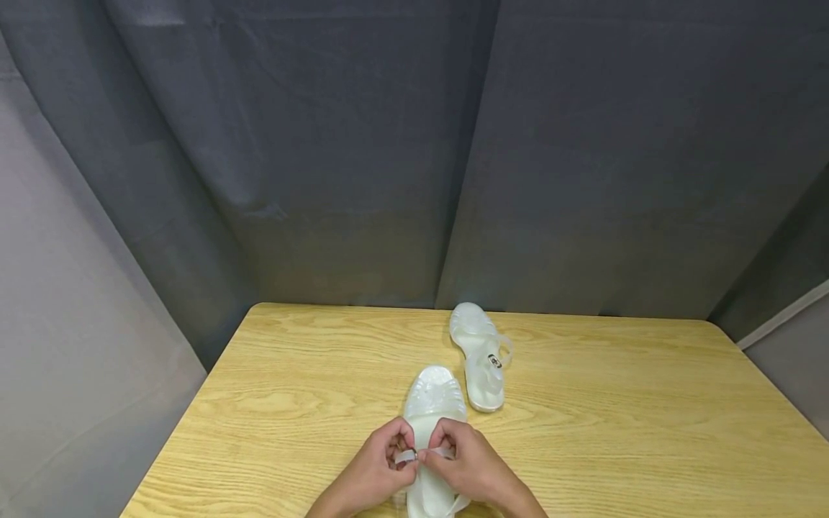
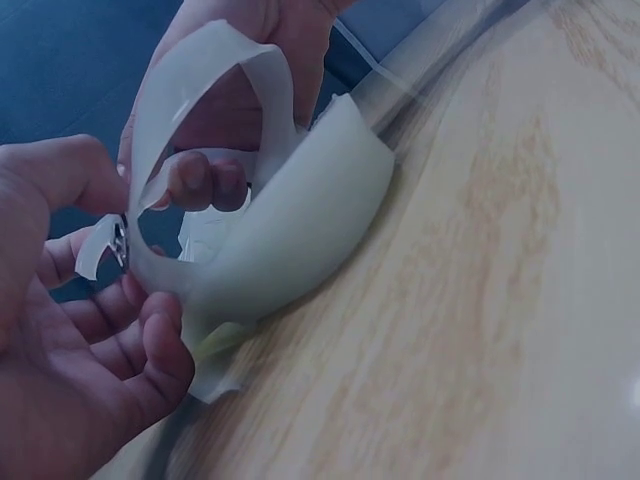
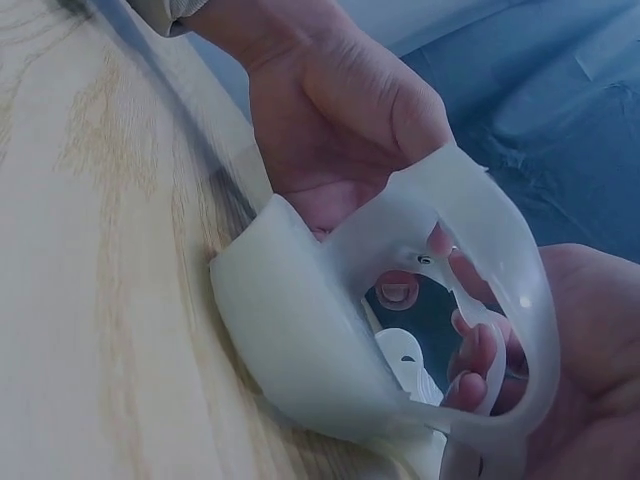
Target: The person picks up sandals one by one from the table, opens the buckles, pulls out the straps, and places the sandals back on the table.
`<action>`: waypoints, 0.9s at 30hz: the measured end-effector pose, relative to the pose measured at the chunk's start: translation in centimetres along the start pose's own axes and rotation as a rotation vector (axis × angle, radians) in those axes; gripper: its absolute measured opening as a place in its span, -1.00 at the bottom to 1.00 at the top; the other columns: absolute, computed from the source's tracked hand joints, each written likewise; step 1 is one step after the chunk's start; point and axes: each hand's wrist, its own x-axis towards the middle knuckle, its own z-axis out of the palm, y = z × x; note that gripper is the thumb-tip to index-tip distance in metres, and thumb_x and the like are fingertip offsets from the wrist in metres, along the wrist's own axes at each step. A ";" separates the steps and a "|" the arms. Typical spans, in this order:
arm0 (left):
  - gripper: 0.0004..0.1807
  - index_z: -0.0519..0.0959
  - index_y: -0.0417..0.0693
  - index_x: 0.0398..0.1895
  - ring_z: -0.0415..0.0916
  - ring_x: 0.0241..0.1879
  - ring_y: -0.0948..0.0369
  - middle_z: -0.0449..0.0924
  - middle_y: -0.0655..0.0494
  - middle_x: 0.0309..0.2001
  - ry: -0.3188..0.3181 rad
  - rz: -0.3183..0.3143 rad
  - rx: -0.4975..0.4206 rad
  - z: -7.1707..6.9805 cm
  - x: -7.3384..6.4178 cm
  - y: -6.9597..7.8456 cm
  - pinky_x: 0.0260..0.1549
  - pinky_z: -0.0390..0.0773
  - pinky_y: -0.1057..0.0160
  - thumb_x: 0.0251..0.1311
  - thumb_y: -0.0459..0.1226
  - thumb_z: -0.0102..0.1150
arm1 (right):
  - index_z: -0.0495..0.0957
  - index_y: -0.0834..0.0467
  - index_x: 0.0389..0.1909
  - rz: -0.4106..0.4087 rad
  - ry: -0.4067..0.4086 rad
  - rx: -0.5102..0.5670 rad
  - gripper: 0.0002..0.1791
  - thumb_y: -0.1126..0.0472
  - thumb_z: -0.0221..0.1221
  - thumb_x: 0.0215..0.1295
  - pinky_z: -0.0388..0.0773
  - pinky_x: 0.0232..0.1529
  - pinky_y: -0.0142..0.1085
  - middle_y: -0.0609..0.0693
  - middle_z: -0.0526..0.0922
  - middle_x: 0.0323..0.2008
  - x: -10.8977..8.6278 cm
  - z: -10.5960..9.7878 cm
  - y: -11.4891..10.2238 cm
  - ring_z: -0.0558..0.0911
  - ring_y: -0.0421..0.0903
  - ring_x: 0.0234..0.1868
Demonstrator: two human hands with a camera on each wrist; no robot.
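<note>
A translucent white jelly sandal (image 1: pixel 432 396) lies at the table's front edge, toe pointing away from me. My left hand (image 1: pixel 378 466) pinches its ankle strap beside a small metal buckle (image 2: pixel 121 241). A strap end (image 2: pixel 95 250) sticks out past the buckle. From the other side, my right hand (image 1: pixel 478 466) holds the strap between thumb and curled fingers. Both hands meet above the footbed, close together. The heel (image 3: pixel 300 330) rests on the wood in the right wrist view, with the strap looping up from it. Fingers partly hide the buckle.
A matching sandal (image 1: pixel 482 385) lies farther back and slightly right, its buckle facing up and its strap looped to the side. The wood-grain table (image 1: pixel 622 410) ends at a dark grey curtain (image 1: pixel 350 158). Paler cloth (image 1: pixel 71 288) hangs at the left.
</note>
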 end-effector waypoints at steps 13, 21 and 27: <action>-0.80 0.32 -0.26 -0.29 0.24 -0.57 0.43 0.31 0.18 -0.45 -0.001 -0.004 -0.043 -0.1 -0.1 0.4 -0.59 0.27 0.54 0.10 -0.47 0.15 | 0.37 0.12 -0.50 0.033 0.037 -0.008 -0.63 -0.04 0.29 0.14 0.14 -0.72 -0.50 -0.22 0.20 -0.75 -0.1 0.1 0.2 0.15 -0.37 -0.74; -0.77 0.30 -0.28 -0.30 0.25 -0.55 0.43 0.29 0.17 -0.47 0.005 0.010 -0.046 -0.1 -0.1 0.5 -0.57 0.27 0.54 0.03 -0.52 0.14 | 0.38 0.10 -0.51 0.051 0.086 -0.055 -0.60 -0.08 0.32 0.08 0.18 -0.70 -0.49 -0.20 0.23 -0.69 0.0 0.2 0.4 0.21 -0.36 -0.69; -0.77 0.29 -0.30 -0.30 0.25 -0.55 0.42 0.29 0.16 -0.47 0.008 0.006 -0.060 0.0 -0.1 0.6 -0.56 0.27 0.54 0.04 -0.51 0.13 | 0.37 0.10 -0.51 0.056 0.097 -0.071 -0.59 -0.10 0.33 0.06 0.19 -0.70 -0.49 -0.20 0.22 -0.69 0.1 0.3 0.4 0.20 -0.35 -0.70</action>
